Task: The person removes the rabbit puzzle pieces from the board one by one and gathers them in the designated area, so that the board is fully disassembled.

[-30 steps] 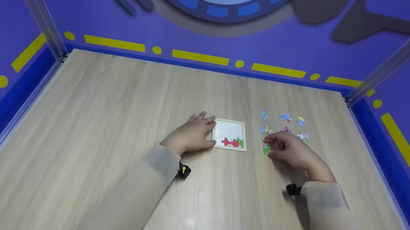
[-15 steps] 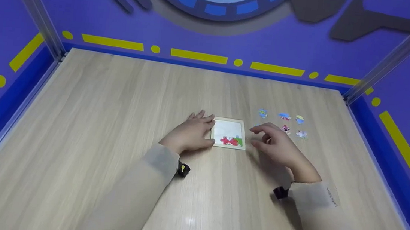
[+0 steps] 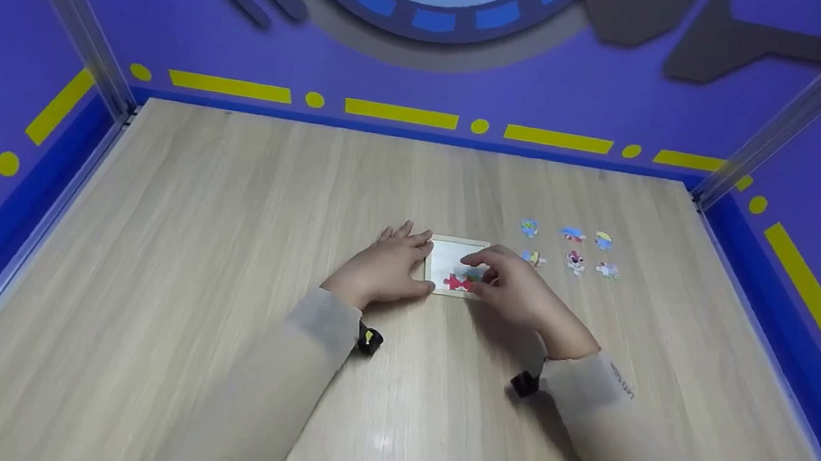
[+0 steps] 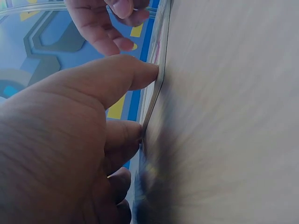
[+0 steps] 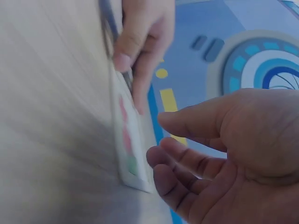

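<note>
A small square puzzle tray point(image 3: 457, 238) with a pale rim lies on the table in the head view. Red puzzle pieces point(image 3: 455, 282) sit along its near edge, with some green at the right. My left hand point(image 3: 388, 270) rests at the tray's left side, thumb and fingertips touching the rim with the fingers fairly straight. Over the tray's right part hovers my right hand point(image 3: 517, 292), hiding that corner. In the right wrist view, its thumb point(image 5: 182, 122) and bent fingers point(image 5: 196, 163) stand apart, and no piece shows between them.
Several loose puzzle pieces lie right of the tray, including a blue one point(image 3: 529, 228) and one with a red figure point(image 3: 575, 262). Blue printed walls point(image 3: 409, 87) enclose the wooden table point(image 3: 271, 194) at the back and sides.
My right hand has moved left, from beside the loose pieces to over the tray. The green piece seen at its fingers earlier is out of sight. My left hand stays put.
</note>
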`<state>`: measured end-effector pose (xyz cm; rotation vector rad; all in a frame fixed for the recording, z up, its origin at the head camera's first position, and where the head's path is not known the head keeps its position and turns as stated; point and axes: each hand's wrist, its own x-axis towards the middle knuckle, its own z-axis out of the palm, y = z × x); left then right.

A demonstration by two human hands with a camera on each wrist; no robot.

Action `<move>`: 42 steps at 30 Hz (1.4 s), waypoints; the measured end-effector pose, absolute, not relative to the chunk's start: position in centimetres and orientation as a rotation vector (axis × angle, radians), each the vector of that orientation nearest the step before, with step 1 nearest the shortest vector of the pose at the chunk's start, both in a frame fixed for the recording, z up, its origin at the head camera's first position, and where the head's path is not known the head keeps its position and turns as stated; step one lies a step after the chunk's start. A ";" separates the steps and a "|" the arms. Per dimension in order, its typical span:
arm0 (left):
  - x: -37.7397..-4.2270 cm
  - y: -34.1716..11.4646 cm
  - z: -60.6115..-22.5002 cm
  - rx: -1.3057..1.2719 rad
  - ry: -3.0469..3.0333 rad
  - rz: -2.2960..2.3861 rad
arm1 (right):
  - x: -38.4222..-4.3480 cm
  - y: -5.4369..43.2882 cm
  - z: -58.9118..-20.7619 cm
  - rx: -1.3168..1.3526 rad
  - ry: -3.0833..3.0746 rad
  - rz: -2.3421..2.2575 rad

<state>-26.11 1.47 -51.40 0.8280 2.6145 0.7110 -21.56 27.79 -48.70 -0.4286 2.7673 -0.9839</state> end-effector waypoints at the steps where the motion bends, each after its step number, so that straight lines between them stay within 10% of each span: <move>1: -26.1 1.5 -51.4 0.833 2.615 0.711 | -21.5 27.7 -48.9 -0.433 2.769 -0.990; 42: -26.0 1.4 -51.4 0.840 2.622 0.685 | -21.2 26.2 -51.6 -0.435 2.770 -1.008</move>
